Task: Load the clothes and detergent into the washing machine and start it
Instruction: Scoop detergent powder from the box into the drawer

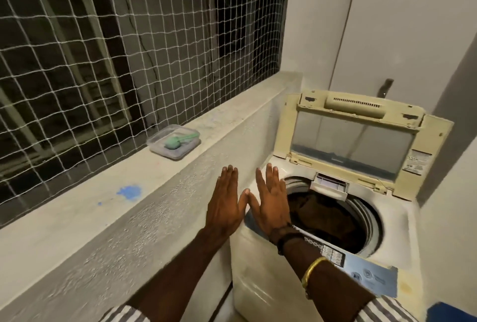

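White rope netting (129, 50), square mesh, over a dark window. Rough concrete ledge (77, 205) with one blue stain (129, 192). One clear rectangular plastic container (173, 141) on the ledge, one green scoop (178, 141) inside. Two hands — left hand (224, 205) and right hand (271, 205) — flat, fingers straight, thumb tips touching, holding nothing. One top-loading washing machine (258, 283), yellowed lid (361, 141) raised; dark clothes (322, 216) lie in the round drum. Two bracelets on the right wrist — one beaded, one gold.

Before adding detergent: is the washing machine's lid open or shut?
Open. The lid stands tilted back above the drum, whose round mouth is uncovered, with dark clothes visible inside.
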Motion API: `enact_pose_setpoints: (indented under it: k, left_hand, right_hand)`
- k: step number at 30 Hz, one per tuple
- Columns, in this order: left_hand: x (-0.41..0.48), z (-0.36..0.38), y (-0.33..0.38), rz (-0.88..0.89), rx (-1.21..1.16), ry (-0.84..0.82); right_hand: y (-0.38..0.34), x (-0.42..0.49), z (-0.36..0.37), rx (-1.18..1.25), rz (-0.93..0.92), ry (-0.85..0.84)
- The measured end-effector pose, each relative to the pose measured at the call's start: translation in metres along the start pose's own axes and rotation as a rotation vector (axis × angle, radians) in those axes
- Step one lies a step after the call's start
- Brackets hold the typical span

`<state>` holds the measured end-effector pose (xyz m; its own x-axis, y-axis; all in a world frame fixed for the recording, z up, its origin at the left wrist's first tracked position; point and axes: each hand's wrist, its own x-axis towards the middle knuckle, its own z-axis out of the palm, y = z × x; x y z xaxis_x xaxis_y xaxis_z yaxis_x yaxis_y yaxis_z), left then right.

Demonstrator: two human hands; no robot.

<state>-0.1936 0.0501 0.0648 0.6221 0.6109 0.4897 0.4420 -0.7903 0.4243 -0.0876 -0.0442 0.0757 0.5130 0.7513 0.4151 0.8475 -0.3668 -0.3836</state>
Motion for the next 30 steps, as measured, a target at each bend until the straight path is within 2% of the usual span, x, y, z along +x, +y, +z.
enact_pose_setpoints:
  k: [4,10,22,24,26,30]
  left_hand:
    - [0.006,-0.029,-0.001,-0.072,-0.117,0.067]
    - [0.014,-0.074,-0.009,-0.101,-0.163,0.173]
    - [0.044,-0.141,-0.019,-0.28,-0.277,0.527]
    - [0.05,-0.145,-0.028,-0.346,-0.296,0.583]
    - [0.055,-0.149,-0.036,-0.484,-0.354,0.621]
    - [0.064,-0.153,-0.052,-0.752,-0.475,0.595]
  right_hand:
    - [-0.024,0.016,0.008,0.084,-0.055,0.044]
    - [-0.065,0.032,0.014,0.264,-0.097,0.115]
    - [-0.146,0.069,-0.005,0.578,-0.063,0.213]
    - [-0.155,0.076,-0.006,0.674,-0.035,0.229]
    - [-0.16,0.086,-0.005,0.776,0.07,0.222]
    - [-0.166,0.104,0.002,0.871,0.255,0.173]
